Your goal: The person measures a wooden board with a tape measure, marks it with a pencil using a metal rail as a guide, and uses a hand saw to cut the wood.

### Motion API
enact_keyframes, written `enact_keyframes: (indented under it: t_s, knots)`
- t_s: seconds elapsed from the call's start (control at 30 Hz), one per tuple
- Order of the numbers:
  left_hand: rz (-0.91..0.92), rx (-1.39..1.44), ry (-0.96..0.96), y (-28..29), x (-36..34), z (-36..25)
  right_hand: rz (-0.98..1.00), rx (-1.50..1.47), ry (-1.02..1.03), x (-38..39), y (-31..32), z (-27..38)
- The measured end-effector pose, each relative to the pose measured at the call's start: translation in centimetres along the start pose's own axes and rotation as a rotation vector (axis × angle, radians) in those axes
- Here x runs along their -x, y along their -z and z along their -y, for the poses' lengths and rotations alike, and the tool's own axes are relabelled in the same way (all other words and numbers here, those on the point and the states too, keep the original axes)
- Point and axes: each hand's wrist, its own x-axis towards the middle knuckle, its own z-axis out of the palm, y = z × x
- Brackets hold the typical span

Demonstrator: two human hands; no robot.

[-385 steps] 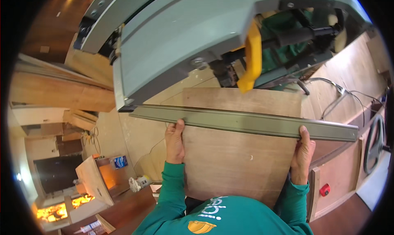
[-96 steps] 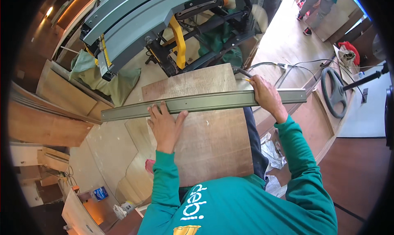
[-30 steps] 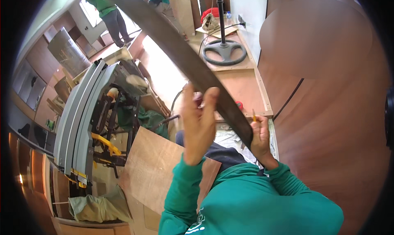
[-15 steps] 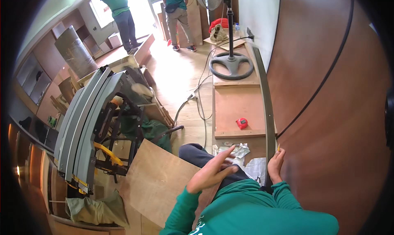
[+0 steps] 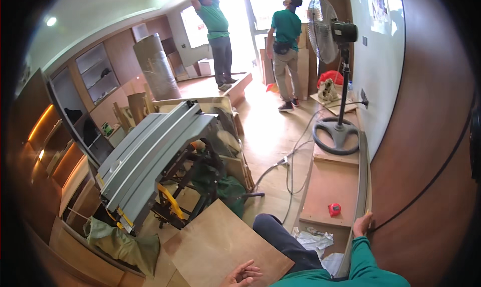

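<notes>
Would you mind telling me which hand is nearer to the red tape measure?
Right. The right hand rests on the metal strip just beside the tape measure; the left hand hovers over the plywood, farther off.

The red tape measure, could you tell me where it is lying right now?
In the head view, the red tape measure lies right of centre on the low wooden platform, between the fan base and the person's right hand.

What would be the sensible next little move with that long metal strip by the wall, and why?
Probably let go of it and draw the hand back. The long metal strip already lies along the foot of the brown wall, and only the right hand touches its near end. The left hand is open and empty over the plywood sheet.
</notes>
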Motion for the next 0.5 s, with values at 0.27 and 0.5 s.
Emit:
enact_keyframes:
  t_s: [0.27,0.5]
  knots:
    - [0.086,-0.122,0.049,-1.4,-5.2,-0.1,0.109,0.125,0.135,-3.1,4.0,0.5]
    - [0.089,-0.248,0.018,-0.6,-5.0,0.0,0.205,0.282,0.078,-1.4,6.7,3.4]
